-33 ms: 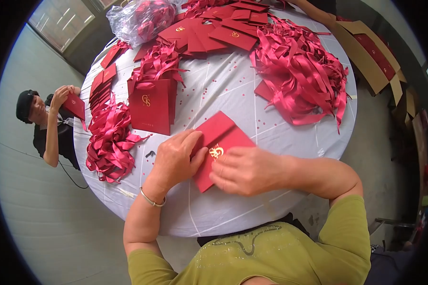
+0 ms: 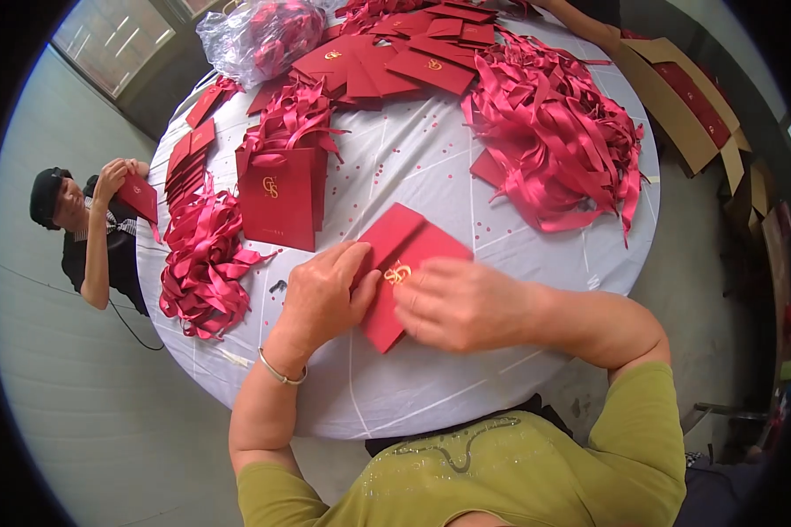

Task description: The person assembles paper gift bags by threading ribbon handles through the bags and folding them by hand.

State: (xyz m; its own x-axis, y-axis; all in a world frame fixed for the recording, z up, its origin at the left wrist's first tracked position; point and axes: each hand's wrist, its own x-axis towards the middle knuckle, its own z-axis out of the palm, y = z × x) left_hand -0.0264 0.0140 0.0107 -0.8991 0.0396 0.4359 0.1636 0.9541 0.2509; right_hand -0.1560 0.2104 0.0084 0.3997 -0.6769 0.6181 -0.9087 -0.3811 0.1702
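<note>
A red paper gift bag (image 2: 422,247) with a gold emblem lies at a slant on the table before me, its upper end showing a folded band. At its left edge my left hand (image 2: 325,285) holds it, thumb over the front and fingers along the side. Over the bag's right half is my right hand (image 2: 466,303), bent at the knuckles and smeared by motion. It covers part of the emblem and the right edge; whether its fingertips pinch anything is hidden.
Round table with a white cloth (image 2: 387,386). Standing red bags (image 2: 277,198), ribbon heaps (image 2: 204,263) and a big ribbon pile (image 2: 558,132) surround the work. Flat red bags (image 2: 431,66) and a clear plastic bag (image 2: 259,39) lie farther back. A co-worker (image 2: 105,228) sits left; an open carton (image 2: 681,105) stands right.
My right hand has shifted slightly up and to the right across the bag. The bag has moved a little away from me; my left hand stays at its left edge.
</note>
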